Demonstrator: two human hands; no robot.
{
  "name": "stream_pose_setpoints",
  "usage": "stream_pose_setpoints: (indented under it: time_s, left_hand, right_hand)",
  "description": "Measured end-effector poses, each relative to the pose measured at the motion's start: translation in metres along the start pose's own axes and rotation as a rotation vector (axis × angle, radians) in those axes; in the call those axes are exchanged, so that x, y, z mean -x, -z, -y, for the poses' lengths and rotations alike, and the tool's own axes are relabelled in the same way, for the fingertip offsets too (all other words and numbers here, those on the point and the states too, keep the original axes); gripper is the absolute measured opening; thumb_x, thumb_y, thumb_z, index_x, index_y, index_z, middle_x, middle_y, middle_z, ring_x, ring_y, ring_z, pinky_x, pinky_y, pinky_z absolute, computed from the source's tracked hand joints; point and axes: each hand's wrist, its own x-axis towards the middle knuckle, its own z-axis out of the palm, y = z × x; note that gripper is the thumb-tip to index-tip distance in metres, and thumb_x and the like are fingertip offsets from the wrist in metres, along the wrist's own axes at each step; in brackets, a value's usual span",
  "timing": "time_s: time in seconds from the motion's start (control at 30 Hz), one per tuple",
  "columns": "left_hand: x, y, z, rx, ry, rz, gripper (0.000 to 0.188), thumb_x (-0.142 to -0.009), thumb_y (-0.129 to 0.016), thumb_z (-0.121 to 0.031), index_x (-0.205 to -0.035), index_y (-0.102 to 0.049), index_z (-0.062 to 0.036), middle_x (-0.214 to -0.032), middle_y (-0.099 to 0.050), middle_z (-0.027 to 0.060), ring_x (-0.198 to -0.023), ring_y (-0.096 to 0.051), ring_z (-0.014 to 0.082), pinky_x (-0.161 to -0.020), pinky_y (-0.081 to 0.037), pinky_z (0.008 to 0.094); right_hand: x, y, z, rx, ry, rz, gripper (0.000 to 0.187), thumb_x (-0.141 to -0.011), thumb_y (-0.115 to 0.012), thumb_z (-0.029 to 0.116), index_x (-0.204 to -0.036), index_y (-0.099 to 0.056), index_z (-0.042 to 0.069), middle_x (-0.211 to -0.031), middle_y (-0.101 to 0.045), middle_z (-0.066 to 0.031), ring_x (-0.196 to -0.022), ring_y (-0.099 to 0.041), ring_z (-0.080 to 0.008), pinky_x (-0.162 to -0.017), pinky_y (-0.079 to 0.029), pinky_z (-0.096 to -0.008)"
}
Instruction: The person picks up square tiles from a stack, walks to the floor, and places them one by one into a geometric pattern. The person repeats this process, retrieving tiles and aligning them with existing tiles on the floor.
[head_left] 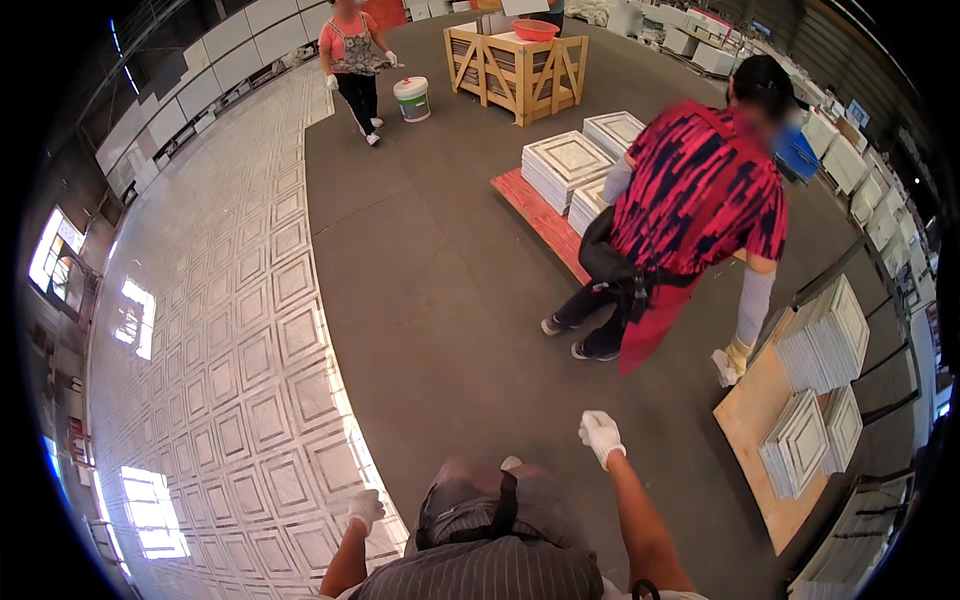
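Right of patterned tiles (240, 432), co-worker (690, 200), red pallet (538, 220), slatted crate (516, 86)

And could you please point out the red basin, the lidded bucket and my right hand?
Red basin (537, 35): head view, outer wall.
Lidded bucket (411, 106): head view, side wall.
Right hand (601, 436): head view, middle of the white glove.

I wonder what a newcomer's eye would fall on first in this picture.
Probably the glossy patterned tile floor sweeping down the left side, catching bright reflections. Then perhaps the co-worker in pink and navy, right of centre. Near the bottom, the person's white-gloved left hand and right hand stand out.
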Motion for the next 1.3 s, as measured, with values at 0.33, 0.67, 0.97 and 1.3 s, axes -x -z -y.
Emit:
stream_pose_setpoints:
  time_s: [0.33, 0.67, 0.97, 1.3]
  left_hand:
    - [-0.158, 0.080, -0.108, -1.515, -0.899, 0.297, 0.046, -0.067, -0.071, -0.043, -0.094, -0.068, -0.0069, -0.091, -0.070, 0.0126, -0.084, -0.067, 0.0291, -0.074, -0.052, 0.0426]
    - [-0.327, 0.053, -0.573, -0.660, -0.445, -0.044, 0.009, -0.081, -0.060, -0.017, -0.081, -0.062, -0.0078, -0.075, -0.059, 0.0069, -0.066, -0.057, 0.0212, -0.056, -0.047, 0.0354]
    - [-0.322, -0.256, -0.747, -0.339, -0.392, 0.427, 0.023, -0.086, -0.063, -0.016, -0.105, -0.065, -0.0034, -0.076, -0.063, 0.0024, -0.062, -0.058, 0.0114, -0.056, -0.048, 0.0263]
    - [-0.435, -0.313, -0.823, -1.122, -0.416, 0.414, 0.036, -0.084, -0.049, -0.029, -0.103, -0.068, -0.0063, -0.105, -0.066, 0.0163, -0.103, -0.061, 0.0310, -0.090, -0.046, 0.0380]
  right_hand:
    - [-0.138, -0.146, 0.125, 0.019, -0.026, 0.218, 0.030, -0.093, -0.057, 0.025, -0.113, -0.059, 0.003, -0.092, -0.063, -0.0029, -0.078, -0.060, -0.0112, -0.067, -0.051, -0.0263]
    - [-0.148, -0.117, 0.095, -0.030, -0.707, -0.126, 0.022, -0.093, -0.042, 0.018, -0.093, -0.059, 0.003, -0.088, -0.065, -0.0074, -0.075, -0.064, -0.0229, -0.059, -0.052, -0.0337]
    - [-0.260, -0.133, 0.143, 0.088, -0.437, -0.297, 0.036, -0.089, -0.047, 0.030, -0.092, -0.064, -0.002, -0.082, -0.065, -0.0151, -0.072, -0.062, -0.0202, -0.063, -0.048, -0.0372]
    - [-0.531, -0.020, 0.304, -0.342, -0.322, -0.350, 0.024, -0.091, -0.056, 0.024, -0.104, -0.059, 0.004, -0.074, -0.057, -0.0012, -0.059, -0.055, -0.0109, -0.049, -0.044, -0.0259]
